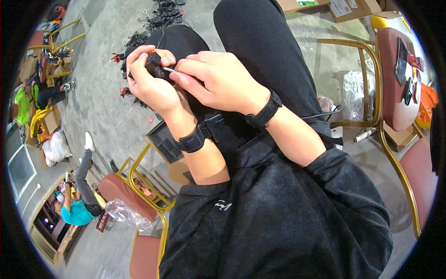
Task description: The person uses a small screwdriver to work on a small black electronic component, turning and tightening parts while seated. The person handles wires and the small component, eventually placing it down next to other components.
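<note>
My left hand (153, 88) is closed round a small black block-shaped part (154, 64), held above my lap. My right hand (216, 79) pinches a thin silver rod (168, 69) between thumb and fingers. The rod's far end meets the side of the black part; whether it goes in or only touches, I cannot tell. Most of the rod's length is hidden in my right fingers, so its kind does not show. A thin dark cable (161, 38) rises near the black part. Both wrists wear black straps.
Bundles of black cables (162, 16) with red ends lie on the concrete floor ahead. To the right, a chair seat (395, 83) carries a phone (400, 60) and small items. More chairs (125, 190) stand at left. A person in teal (79, 213) is farther left.
</note>
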A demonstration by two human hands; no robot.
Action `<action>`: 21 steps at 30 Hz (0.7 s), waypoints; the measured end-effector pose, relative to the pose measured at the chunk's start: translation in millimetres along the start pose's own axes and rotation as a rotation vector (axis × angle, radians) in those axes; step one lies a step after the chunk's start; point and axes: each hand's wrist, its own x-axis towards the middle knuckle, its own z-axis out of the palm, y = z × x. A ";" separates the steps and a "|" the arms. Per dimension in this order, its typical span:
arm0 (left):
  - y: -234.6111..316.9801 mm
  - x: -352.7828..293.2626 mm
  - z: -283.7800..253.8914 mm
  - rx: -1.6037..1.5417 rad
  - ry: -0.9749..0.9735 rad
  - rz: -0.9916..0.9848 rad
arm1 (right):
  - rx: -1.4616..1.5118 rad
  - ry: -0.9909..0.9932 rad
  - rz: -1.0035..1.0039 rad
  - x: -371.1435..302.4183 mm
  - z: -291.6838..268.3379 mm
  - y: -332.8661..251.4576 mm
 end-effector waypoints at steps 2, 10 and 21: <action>0.3 0.6 -1.7 -0.022 -0.005 -0.005 | 0.045 0.051 0.007 1.8 -1.9 -3.0; -0.5 0.4 -2.1 0.004 0.009 0.007 | 0.035 0.007 0.039 1.6 -4.1 -4.3; -0.4 0.0 -1.7 -0.017 0.001 0.013 | 0.066 0.032 0.035 0.3 -0.6 -2.6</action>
